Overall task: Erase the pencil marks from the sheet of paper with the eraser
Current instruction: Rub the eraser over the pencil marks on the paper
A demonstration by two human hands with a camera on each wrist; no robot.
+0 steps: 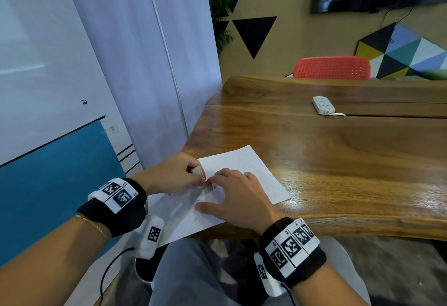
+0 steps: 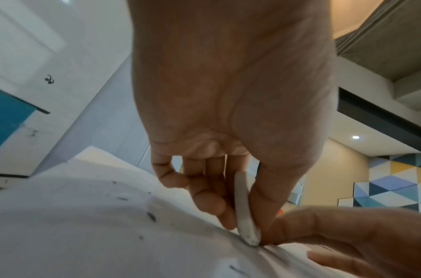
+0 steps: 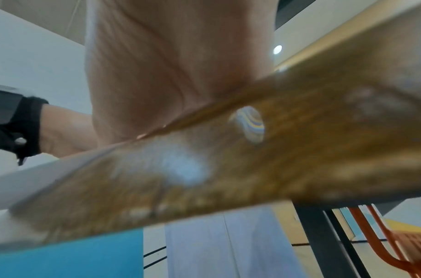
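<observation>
A white sheet of paper point(image 1: 251, 165) lies on the near left corner of the wooden table point(image 1: 338, 155), with faint pencil lines point(image 1: 263, 175) toward its far right part. My left hand point(image 1: 179, 172) pinches a worn white eraser point(image 2: 245, 212) between thumb and fingers, its tip pressed onto the paper point(image 2: 85, 225). My right hand point(image 1: 237, 194) lies flat on the sheet just right of the eraser point(image 1: 197, 170), fingers spread, holding the paper down. Dark eraser crumbs point(image 2: 151, 216) dot the near part of the sheet. The right wrist view shows only my palm point(image 3: 171, 71) and the blurred table edge point(image 3: 252, 159).
A white power strip point(image 1: 323, 105) lies on the far part of the table. A red perforated chair point(image 1: 332, 67) stands behind the table. A white and blue wall point(image 1: 48, 112) runs close along the left. My legs point(image 1: 191, 276) are under the table's near edge.
</observation>
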